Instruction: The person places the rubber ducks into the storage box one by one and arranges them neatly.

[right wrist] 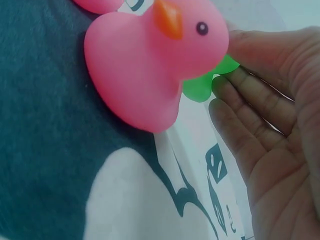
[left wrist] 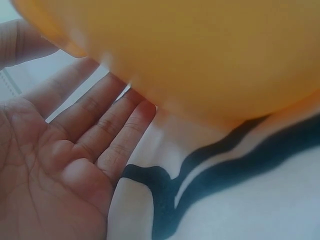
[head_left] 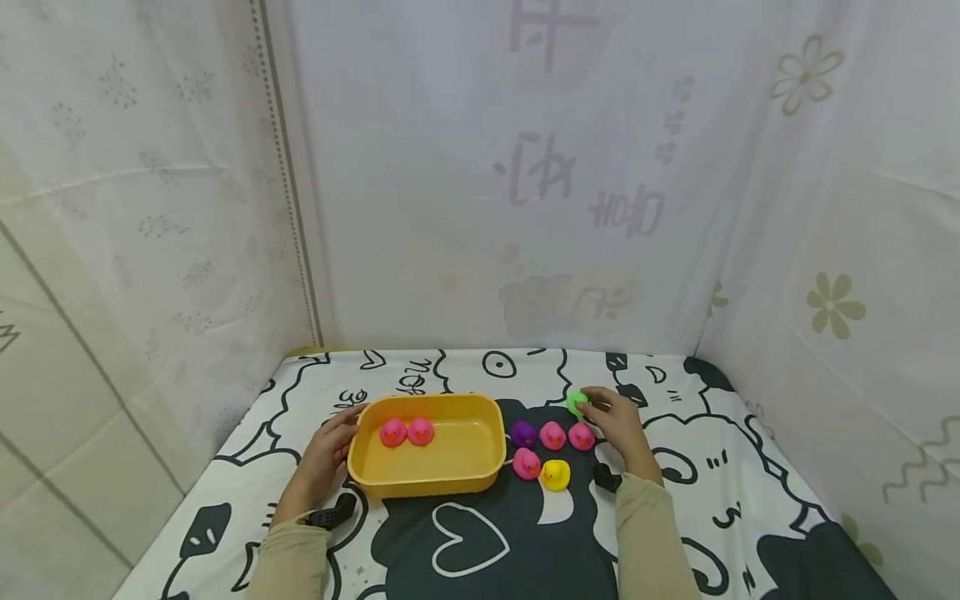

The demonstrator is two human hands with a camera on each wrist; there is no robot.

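Note:
My left hand [head_left: 332, 442] is at the left side of a yellow plastic tub [head_left: 427, 487]. In the left wrist view its fingers [left wrist: 107, 117] are nearly straight, their tips at the tub's outer wall. Two pink rubber ducks [head_left: 407, 432] sit inside the tub, towards its left. My right hand [head_left: 618, 423] pinches a green rubber duck [head_left: 577, 404] between thumb and fingers, behind the duck group. In the right wrist view a pink rubber duck [right wrist: 145, 70] in front hides much of the green one.
Right of the tub stand a purple duck [head_left: 522, 434], a yellow duck [head_left: 556, 475] and several pink ducks [head_left: 527, 463]. A black-and-white patterned cloth [head_left: 712, 467] covers the table. Pale printed curtains [head_left: 487, 208] hang behind and on both sides.

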